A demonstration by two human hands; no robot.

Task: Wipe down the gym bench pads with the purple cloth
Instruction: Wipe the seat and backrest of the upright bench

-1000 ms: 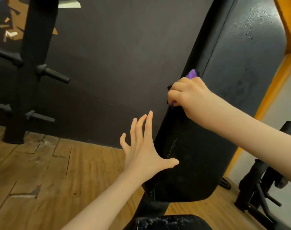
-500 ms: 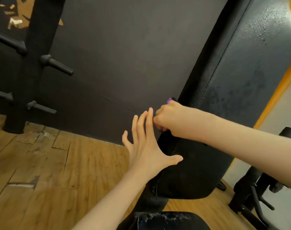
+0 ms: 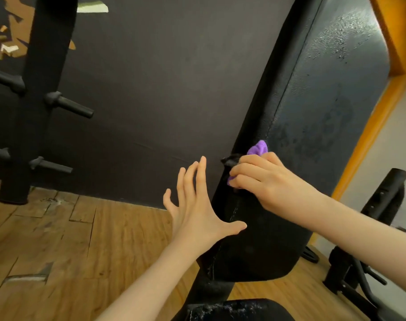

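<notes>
Fingers of the right hand (image 3: 262,181) curl around a bunched purple cloth (image 3: 258,148), pressing it on the left side edge of the upright black vinyl back pad (image 3: 318,126). Only a tuft of cloth shows, just above the knuckles; a sliver peeks out below the fingertips. Rest is hidden in the fist.

Left hand (image 3: 197,209) is spread flat, fingers straight and apart, holding nothing. Thumb touches, or nearly touches, the same pad edge below the cloth; contact hard to confirm.

Key relation: pad's long axis runs up and away from the right fingers, tilting toward upper right. Stitched seam follows that axis. Most unwiped edge appears to lie above the cloth; a shorter stretch lies below, toward the left thumb. Right hand is on the work; left is nearer the pad's lower end.

Judgement: next stroke likely travels along the seam. Black seat pad (image 3: 239,309) sits below both wrists, well apart from the cloth, probably still to do.
</notes>
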